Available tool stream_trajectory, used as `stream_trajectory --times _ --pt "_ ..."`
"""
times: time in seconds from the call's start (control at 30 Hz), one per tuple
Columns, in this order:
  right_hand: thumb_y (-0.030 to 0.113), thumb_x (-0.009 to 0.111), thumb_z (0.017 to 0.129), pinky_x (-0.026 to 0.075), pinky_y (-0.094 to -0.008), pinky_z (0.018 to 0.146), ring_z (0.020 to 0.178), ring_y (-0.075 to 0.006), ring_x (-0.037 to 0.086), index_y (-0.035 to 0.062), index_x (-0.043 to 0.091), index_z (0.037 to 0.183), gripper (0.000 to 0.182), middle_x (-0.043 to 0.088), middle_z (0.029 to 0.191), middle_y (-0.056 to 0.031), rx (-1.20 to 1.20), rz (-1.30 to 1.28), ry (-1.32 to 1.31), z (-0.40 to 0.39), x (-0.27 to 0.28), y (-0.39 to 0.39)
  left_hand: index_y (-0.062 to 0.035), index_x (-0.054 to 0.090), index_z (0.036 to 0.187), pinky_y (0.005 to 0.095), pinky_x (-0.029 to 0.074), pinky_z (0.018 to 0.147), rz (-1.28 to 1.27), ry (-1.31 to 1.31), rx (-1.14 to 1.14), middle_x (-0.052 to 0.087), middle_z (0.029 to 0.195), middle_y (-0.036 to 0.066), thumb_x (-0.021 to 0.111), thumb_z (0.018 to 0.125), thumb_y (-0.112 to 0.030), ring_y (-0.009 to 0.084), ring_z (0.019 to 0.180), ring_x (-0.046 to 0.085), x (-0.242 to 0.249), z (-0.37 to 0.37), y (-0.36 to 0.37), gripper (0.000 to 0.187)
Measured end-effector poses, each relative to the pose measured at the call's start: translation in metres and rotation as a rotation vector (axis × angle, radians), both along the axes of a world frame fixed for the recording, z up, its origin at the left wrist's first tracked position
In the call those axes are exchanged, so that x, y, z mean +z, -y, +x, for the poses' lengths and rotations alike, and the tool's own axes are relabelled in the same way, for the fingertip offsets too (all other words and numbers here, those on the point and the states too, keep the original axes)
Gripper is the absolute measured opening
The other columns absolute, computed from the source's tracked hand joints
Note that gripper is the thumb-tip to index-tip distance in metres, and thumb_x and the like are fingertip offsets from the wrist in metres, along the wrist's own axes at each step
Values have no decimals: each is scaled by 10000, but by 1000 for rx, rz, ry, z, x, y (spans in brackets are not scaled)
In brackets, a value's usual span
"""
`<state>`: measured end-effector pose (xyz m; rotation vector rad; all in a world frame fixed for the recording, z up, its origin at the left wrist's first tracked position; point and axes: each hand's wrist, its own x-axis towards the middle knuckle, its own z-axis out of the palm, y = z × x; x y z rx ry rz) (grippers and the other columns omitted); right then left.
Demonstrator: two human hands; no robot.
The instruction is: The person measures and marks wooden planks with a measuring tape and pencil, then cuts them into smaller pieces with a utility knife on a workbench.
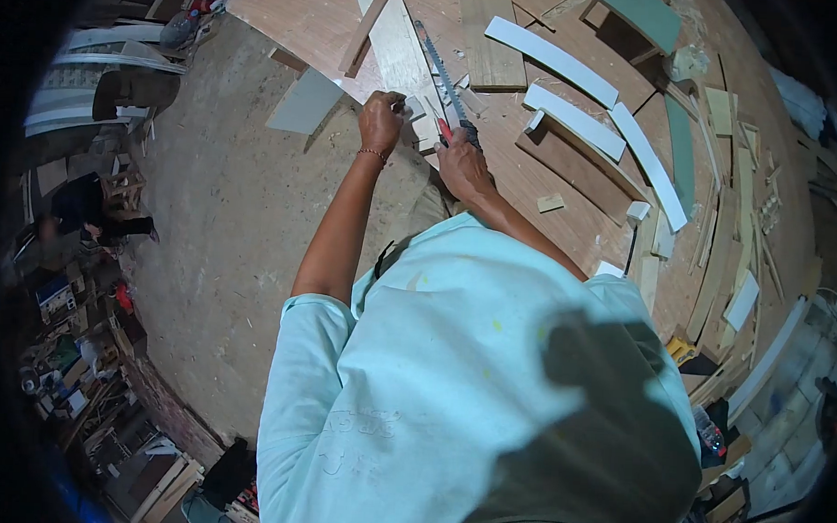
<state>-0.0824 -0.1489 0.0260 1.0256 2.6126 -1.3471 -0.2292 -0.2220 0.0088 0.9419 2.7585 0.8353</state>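
At the table's near edge, my right hand [463, 166] is closed around the red and black handle of a handsaw [436, 64]. Its toothed blade points away from me over the wooden tabletop. My left hand [381, 124] is just to the left, at the table corner, with its fingers curled together. Beside those fingertips is a small pale offcut [415, 110]; whether they grip it or something else I cannot make out. A long pale board [395, 49] runs away from me between the saw and a narrow brown strip [367, 34].
Curved white-faced pieces [554, 62] and a brown curved-back piece [579, 166] lie on the tabletop to the right. A green-topped piece [644, 19] stands farther back. Thin wood strips [738, 217] line the right side. Another person [84, 204] sits at the far left.
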Motion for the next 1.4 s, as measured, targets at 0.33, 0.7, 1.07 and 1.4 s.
stream_trajectory --times 0.33,0.7,1.07,1.4 --pt "220 417 829 425 -451 642 722 -395 551 -27 360 939 277 554 762 -259 75 48 -20 -7 -11 -3 -91 611 853 331 413 731 38 -212 -57 545 896 95 640 642 -124 255 833 500 -1 15 1 216" --pt "182 429 833 474 -372 566 658 -339 585 -33 366 866 226 552 686 -249 116 172 -54 -14 -23 5 -105 606 920 310 441 733 -26 -304 -145 571 965 53 573 700 -93 232 897 512 -7 24 3 223" --pt "204 395 839 447 -434 573 672 -394 560 -25 339 883 239 554 705 -266 88 113 -92 -16 -22 3 -115 595 943 300 440 699 -70 -356 -153 573 963 54 572 712 -172 230 850 517 -7 25 2 240" --pt "146 417 820 467 -393 556 654 -351 578 -37 374 876 196 550 685 -245 78 143 -117 -14 -23 4 -134 600 936 295 443 673 -78 -381 -146 576 951 36 567 709 -153 215 819 522 -9 24 2 230"
